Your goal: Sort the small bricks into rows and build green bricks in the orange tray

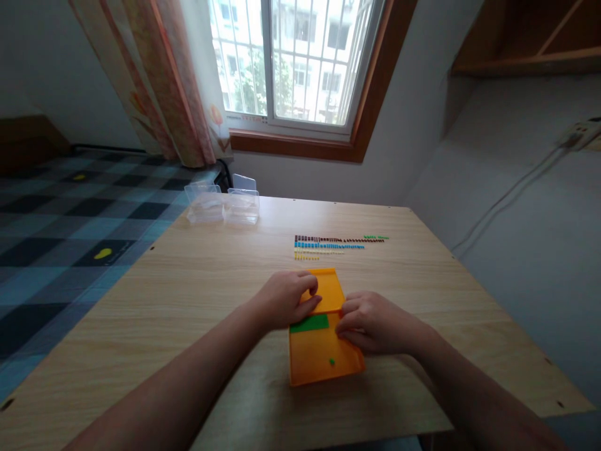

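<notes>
An orange plastic box (323, 357) lies on the wooden table (197, 294) in front of me, its orange lid (328, 289) partly slid back. A green plate (310, 323) shows in the gap, and one small green bead (332, 361) lies in the open tray part. My left hand (286, 299) rests on the lid's left edge, fingers curled with the thumb over the lid. At the right side of the box, my right hand (370, 322) has its fingers bent against the edge. Rows of small brown, blue, yellow and green beads (335, 244) lie beyond the box.
Two clear plastic containers (223, 205) stand at the table's far left edge. A bed with a blue checked cover (70, 232) lies to the left. A window (295, 62) and curtain (164, 81) are behind; a wall with a cable (511, 194) is on the right.
</notes>
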Action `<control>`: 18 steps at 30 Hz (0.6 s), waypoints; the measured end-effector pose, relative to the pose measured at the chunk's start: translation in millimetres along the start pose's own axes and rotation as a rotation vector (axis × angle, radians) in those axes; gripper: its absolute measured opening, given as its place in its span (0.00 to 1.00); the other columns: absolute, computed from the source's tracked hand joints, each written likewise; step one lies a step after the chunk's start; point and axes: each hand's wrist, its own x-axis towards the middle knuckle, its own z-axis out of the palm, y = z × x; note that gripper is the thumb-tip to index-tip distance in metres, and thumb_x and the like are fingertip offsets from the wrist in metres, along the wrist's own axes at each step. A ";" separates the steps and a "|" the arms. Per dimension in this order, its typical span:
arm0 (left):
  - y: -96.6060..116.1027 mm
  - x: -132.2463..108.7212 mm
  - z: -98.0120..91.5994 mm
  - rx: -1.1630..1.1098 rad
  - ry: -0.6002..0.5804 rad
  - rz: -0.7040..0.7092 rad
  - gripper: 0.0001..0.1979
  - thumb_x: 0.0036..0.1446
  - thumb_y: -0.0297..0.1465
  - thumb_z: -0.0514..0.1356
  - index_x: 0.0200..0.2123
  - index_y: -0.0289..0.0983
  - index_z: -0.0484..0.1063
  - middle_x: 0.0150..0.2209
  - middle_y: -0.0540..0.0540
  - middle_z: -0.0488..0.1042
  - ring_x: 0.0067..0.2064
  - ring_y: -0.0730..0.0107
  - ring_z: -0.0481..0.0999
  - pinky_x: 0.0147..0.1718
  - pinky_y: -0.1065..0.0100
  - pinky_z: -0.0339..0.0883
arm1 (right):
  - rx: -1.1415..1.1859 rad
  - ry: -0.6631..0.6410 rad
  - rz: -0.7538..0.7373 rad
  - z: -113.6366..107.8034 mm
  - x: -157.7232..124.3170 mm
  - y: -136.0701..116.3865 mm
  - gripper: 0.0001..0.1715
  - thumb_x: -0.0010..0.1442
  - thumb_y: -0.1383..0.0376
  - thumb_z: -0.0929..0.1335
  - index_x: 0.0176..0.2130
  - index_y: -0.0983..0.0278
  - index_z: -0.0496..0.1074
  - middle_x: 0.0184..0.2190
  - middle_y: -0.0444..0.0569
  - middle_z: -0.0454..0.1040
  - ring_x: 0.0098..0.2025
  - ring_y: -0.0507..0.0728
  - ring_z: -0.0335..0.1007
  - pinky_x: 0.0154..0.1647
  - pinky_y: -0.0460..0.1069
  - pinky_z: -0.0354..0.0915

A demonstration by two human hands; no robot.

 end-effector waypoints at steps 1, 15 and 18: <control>2.0 -0.3 -0.6 -0.003 -0.019 0.013 0.08 0.63 0.36 0.58 0.38 0.39 0.75 0.36 0.48 0.77 0.35 0.67 0.74 0.33 0.68 0.60 | -0.003 0.006 0.014 0.5 0.4 0.0 0.11 0.65 0.68 0.67 0.34 0.61 0.79 0.30 0.46 0.77 0.32 0.53 0.69 0.38 0.48 0.61; 7.1 0.3 -2.8 0.010 -0.138 0.101 0.10 0.62 0.32 0.57 0.35 0.42 0.80 0.32 0.48 0.75 0.30 0.70 0.72 0.27 0.68 0.57 | -0.039 0.107 0.123 10.0 2.5 1.5 0.12 0.67 0.68 0.65 0.41 0.60 0.80 0.34 0.46 0.78 0.33 0.52 0.69 0.34 0.47 0.58; 7.6 -0.2 -3.2 0.012 -0.138 0.098 0.10 0.61 0.32 0.58 0.35 0.42 0.81 0.32 0.48 0.75 0.29 0.70 0.72 0.27 0.68 0.56 | -0.036 0.100 0.128 9.4 2.1 1.1 0.12 0.66 0.69 0.66 0.40 0.60 0.80 0.34 0.46 0.78 0.32 0.51 0.69 0.33 0.47 0.57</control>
